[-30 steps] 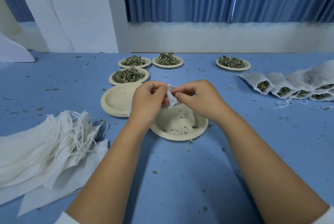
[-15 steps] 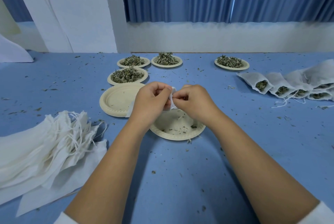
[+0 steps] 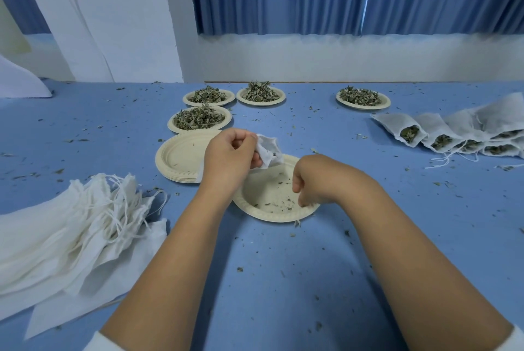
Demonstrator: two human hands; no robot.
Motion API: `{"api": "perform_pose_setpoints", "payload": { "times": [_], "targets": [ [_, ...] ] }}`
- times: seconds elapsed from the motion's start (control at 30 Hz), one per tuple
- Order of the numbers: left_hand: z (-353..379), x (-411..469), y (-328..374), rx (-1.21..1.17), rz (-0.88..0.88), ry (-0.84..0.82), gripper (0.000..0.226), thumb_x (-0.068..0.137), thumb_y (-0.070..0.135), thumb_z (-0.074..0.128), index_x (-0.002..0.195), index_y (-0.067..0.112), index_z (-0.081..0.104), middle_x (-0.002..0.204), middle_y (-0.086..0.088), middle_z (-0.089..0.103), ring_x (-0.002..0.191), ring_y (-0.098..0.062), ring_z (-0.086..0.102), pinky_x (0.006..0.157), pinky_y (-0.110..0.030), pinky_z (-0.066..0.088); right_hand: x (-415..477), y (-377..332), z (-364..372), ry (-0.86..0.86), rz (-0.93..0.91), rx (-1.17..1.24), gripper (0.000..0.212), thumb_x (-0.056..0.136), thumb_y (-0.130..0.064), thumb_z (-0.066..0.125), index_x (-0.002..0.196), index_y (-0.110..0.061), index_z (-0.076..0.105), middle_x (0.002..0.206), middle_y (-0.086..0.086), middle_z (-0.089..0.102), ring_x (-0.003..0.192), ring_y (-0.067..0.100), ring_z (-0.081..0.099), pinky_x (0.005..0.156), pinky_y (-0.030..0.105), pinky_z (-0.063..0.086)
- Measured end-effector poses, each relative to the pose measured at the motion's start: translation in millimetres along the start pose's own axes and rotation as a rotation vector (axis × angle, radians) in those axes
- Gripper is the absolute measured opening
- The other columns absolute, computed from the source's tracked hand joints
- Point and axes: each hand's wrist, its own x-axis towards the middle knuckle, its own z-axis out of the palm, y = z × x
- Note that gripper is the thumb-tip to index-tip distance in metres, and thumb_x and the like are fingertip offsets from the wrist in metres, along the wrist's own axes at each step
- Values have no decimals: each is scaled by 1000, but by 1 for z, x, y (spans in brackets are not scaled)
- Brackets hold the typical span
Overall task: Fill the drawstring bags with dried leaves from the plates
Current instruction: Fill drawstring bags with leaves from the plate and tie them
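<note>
The right hand (image 3: 317, 180) has left the bag's mouth, where both hands met half a second ago, and dropped to the worn plate (image 3: 272, 219) below; the left hand (image 3: 229, 158) has not shifted.

Taking that plate as the dial's centre: the blue table (image 3: 255, 279) runs wide on all sides, its far edge against the wall at twelve o'clock, the near edge out of view; open cloth lies at six, between the forearms, and toward four. The pile of empty bags (image 3: 71, 223) fills eight to nine o'clock, strings trailing close to the left forearm; the row of filled bags (image 3: 453, 135) lies at two, well apart. A stack of bare plates (image 3: 181, 159) sits at ten, just beside the left hand; four heaped plates lie beyond, the nearest (image 3: 200, 119) at eleven.

The left hand pinches the drawstring bag (image 3: 269, 149) by its rim, mouth up, over the plate's far edge. The right hand's fingers bunch downward onto the last leaf scraps (image 3: 279, 203) – whether they hold any I cannot tell.

The step, as I judge it, is clearing this plate's remnants into the bag; next comes a short lift toward eleven o'clock into the held mouth – steady, since the rim sags on its free side.
</note>
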Motion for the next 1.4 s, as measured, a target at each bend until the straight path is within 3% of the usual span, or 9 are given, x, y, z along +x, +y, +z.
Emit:
{"api": "perform_pose_setpoints", "payload": {
  "times": [0.07, 0.2, 0.37, 0.5, 0.63, 0.83, 1.03, 1.23, 1.4],
  "targets": [
    [-1, 1, 0, -2, 1, 4, 13, 95, 9, 57, 86, 12, 66, 62, 2, 62, 53, -5, 60, 70, -29, 61, 1, 0, 1, -1, -9, 1, 32, 87, -5, 62, 120, -2, 65, 125, 15, 63, 109, 26, 64, 83, 33, 51],
    [-1, 2, -1, 9, 5, 9, 13, 95, 9, 57, 86, 13, 66, 57, 5, 62, 53, -6, 60, 72, -33, 60, 1, -4, 6, -5, -137, 182, 20, 85, -5, 64, 103, -14, 70, 96, 5, 72, 77, 15, 64, 67, 23, 49],
    [0, 3, -1, -19, -2, 12, 14, 95, 7, 57, 85, 11, 64, 63, -1, 61, 51, -5, 59, 63, -28, 58, 8, -21, 21, 81, -347, 245, 25, 83, -10, 64, 104, -21, 73, 88, 0, 71, 81, 17, 64, 75, 31, 53],
    [0, 3, -1, -5, 3, 4, 12, 96, 9, 57, 86, 10, 65, 66, -3, 62, 52, -5, 60, 68, -31, 61, 12, -24, 28, 97, -435, 278, 14, 83, -10, 67, 90, -17, 77, 65, -12, 63, 59, -11, 50, 55, 8, 38],
    [-1, 3, -1, -11, 5, 3, 13, 95, 8, 57, 86, 11, 65, 66, -2, 62, 53, -5, 61, 64, -28, 59, 15, -24, 32, 115, -446, 289, 10, 84, -9, 66, 82, -13, 76, 76, -2, 72, 68, -25, 45, 57, 2, 35],
    [-3, 4, 0, -17, 7, 11, 16, 95, 9, 57, 82, 14, 65, 55, 5, 61, 53, -7, 60, 58, -24, 55, 4, -11, 8, 141, -410, 421, 12, 84, -15, 70, 79, -25, 75, 80, -8, 72, 73, 1, 63, 69, 16, 51],
    [-3, 2, 1, 38, 43, -18, 14, 94, 11, 57, 83, 14, 66, 53, 7, 62, 50, -8, 59, 65, -31, 58, 6, 6, -9, 552, -275, 867, 8, 83, -11, 74, 81, -19, 75, 74, -14, 70, 64, -7, 60, 63, 5, 43],
    [2, -6, 6, 56, 101, -135, 11, 94, 11, 59, 87, 11, 68, 62, 2, 65, 49, -7, 55, 55, -21, 52, 14, -8, 8, 657, -246, 716, 15, 80, -12, 73, 72, -24, 70, 63, -19, 62, 57, -9, 55, 58, 6, 41],
    [1, -6, 7, 11, 127, -117, 11, 95, 8, 56, 91, 6, 66, 54, 6, 61, 49, -6, 53, 57, -20, 52, 11, -8, 7, 574, -315, 590, 16, 91, -20, 62, 86, -24, 77, 79, -6, 71, 73, 13, 59, 73, 29, 48]
  ]
}}
